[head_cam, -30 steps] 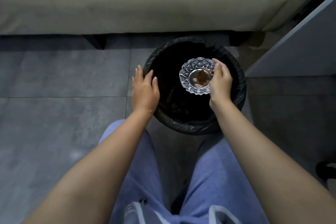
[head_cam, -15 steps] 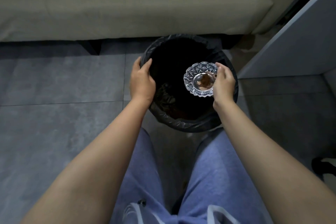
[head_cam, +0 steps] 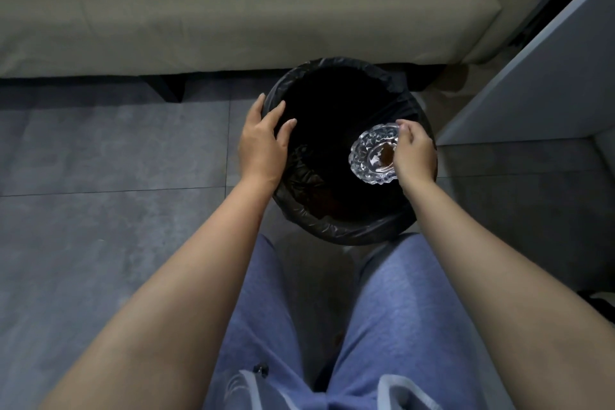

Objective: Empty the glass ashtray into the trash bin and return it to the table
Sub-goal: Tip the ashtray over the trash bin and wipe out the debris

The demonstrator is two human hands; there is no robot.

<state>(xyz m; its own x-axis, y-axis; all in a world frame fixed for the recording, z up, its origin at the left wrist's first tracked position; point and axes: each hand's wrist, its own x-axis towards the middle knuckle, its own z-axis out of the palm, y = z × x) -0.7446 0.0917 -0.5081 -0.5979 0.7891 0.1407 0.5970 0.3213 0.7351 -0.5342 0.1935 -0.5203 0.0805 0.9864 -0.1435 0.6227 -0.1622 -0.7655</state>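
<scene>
Setting: grey tiled floor (head_cam: 100, 150) in front of a beige sofa (head_cam: 233, 3), with a pale cabinet side (head_cam: 545, 76) at the right; the person looks down past their own blue trousers (head_cam: 382, 326).
Trash bin: a round bin lined with a black bag (head_cam: 336, 233) stands on the floor just in front of the knees, its inside dark.
Left hand: the left hand (head_cam: 263, 143) rests on the bin's left rim, fingers curled over the edge, steadying it and grasping nothing else.
Right hand: the right hand (head_cam: 414, 151) grips the far right edge of the glass ashtray (head_cam: 371, 156).
Ashtray position: held over the right side of the bin's mouth, with brown residue in its bowl.
Change: half a second ago the ashtray sat nearly level; now it leans towards the bin's centre.
Meaning: tipping appears to be starting; the contents seem not yet out, and the return to the table is not yet done.
</scene>
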